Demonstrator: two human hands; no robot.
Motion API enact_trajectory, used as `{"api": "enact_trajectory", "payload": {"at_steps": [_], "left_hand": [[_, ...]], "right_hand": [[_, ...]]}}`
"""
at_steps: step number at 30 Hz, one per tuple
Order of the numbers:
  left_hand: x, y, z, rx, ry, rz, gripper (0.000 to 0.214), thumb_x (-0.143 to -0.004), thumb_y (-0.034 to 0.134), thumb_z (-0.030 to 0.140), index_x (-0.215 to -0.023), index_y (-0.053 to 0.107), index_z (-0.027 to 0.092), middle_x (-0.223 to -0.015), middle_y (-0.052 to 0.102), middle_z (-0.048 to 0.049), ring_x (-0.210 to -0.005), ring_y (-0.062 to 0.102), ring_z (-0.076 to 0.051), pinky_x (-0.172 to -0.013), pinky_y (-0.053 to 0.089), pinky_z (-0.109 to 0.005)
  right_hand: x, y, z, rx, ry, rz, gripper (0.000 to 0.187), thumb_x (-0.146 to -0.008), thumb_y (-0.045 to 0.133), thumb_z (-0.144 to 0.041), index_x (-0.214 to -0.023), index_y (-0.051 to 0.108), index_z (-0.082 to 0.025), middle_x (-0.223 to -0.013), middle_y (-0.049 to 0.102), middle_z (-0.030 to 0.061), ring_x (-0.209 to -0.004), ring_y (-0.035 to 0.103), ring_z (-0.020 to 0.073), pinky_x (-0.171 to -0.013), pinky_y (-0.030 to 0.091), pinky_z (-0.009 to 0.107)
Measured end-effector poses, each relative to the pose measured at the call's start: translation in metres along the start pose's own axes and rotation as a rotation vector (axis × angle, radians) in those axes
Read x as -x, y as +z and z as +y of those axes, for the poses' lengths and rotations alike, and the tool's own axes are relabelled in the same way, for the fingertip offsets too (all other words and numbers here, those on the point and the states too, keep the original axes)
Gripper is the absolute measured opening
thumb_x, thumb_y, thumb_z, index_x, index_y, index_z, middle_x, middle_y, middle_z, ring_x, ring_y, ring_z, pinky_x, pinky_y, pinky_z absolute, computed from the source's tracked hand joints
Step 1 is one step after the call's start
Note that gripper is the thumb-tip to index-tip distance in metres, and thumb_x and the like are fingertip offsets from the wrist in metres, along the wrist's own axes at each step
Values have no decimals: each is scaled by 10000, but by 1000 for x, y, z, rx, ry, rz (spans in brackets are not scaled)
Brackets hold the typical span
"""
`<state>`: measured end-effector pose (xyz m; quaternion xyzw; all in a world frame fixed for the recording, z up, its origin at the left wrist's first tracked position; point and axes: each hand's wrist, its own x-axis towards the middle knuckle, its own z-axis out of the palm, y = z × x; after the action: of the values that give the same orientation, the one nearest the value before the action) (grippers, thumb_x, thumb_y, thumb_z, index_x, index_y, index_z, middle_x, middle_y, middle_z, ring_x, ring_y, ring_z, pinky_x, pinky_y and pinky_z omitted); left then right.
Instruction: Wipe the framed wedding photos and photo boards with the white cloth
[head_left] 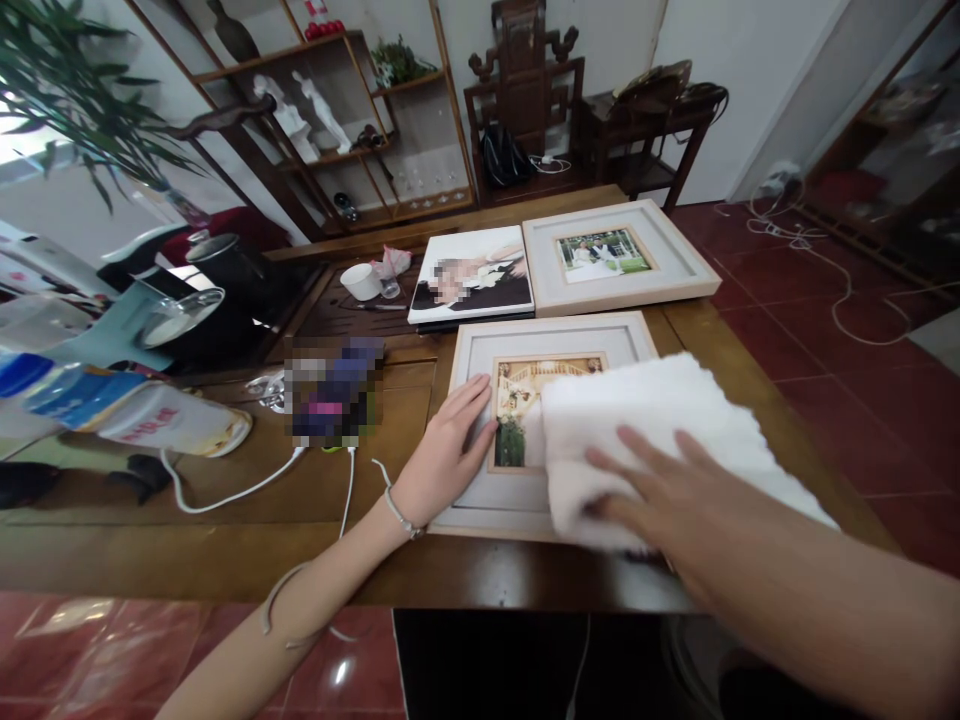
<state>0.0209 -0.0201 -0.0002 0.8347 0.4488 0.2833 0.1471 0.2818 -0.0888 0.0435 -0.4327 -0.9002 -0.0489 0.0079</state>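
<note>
Left hand (446, 450) open on the left edge of the frame (517, 505), fingers straight and close together, thumb out over the mat! Across from it, the right hand (660, 490) lies over the white cloth (667, 395), fingers fanned; it's blurred there, so I can't tell whether it pinches the cloth or only presses it. The cloth covers the frame's right part and hides much of the photo (511, 440). That frame lies flat near the table's (487, 575) near edge, and beyond it, side by side, a panel (469, 252) and a second frame (546, 270).
</note>
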Motion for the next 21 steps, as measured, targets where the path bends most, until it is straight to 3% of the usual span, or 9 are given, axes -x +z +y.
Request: {"api": "enact_trajectory", "payload": {"at_steps": [2,4,6,10,12,15,18,21], "left_hand": [[0,0,0,-5,-7,-7,425,-958,496,231,-1367,515,116,-1449,497,-189,-1382,438,-270,-1153,363,-517],[0,-1,-1,-12,4,-20,433,-956,500,233,-1376,509,124,-1451,495,-186,-1384,435,-275,-1154,361,-514],[0,-1,-3,-19,29,-33,446,-954,504,234,-1391,495,149,-1460,488,-174,-1391,423,-281,-1155,355,-522],[0,-1,-5,-30,58,-51,458,-958,499,236,-1409,472,168,-1477,467,-167,-1403,404,-289,-1155,347,-537],[0,-1,-5,-28,58,-53,454,-961,493,233,-1409,472,165,-1473,470,-170,-1401,406,-289,-1152,351,-541],[-1,-1,-4,-15,55,-37,440,-965,483,225,-1402,483,169,-1461,486,-166,-1392,421,-284,-1148,364,-537],[-1,-2,-1,-9,36,-25,423,-970,472,223,-1386,502,155,-1453,495,-168,-1385,433,-278,-1148,372,-525],[-2,-2,0,-6,20,-33,414,-973,463,220,-1374,514,130,-1451,494,-179,-1384,434,-275,-1150,369,-518]], "right_hand": [[15,-9,-11,-32,-91,-29,308,-776,535,-237,-965,719,-396,-1290,630,-16,-1123,608,398,-735,554,629],[18,-16,-11,-46,-186,-42,433,-750,530,-177,-1094,684,-391,-1350,586,-18,-1149,605,347,-753,593,525],[11,-15,-1,-17,-190,-9,579,-699,524,-81,-1182,645,-376,-1381,559,-1,-1176,590,332,-793,592,492],[-23,4,36,94,-44,95,635,-703,483,6,-1269,594,-258,-1469,459,90,-1325,427,405,-950,435,676],[-42,13,56,114,-22,126,623,-728,472,8,-1307,559,-206,-1515,387,119,-1390,326,396,-1030,330,690],[-65,18,78,103,-8,123,615,-746,477,-10,-1338,531,-169,-1528,363,142,-1415,272,395,-1056,275,691],[-76,15,83,99,9,70,608,-754,488,-22,-1346,528,-157,-1530,357,151,-1410,261,422,-1046,260,712],[-71,13,72,115,11,29,628,-753,469,2,-1352,533,-174,-1526,369,144,-1402,274,431,-1035,265,726]]}}
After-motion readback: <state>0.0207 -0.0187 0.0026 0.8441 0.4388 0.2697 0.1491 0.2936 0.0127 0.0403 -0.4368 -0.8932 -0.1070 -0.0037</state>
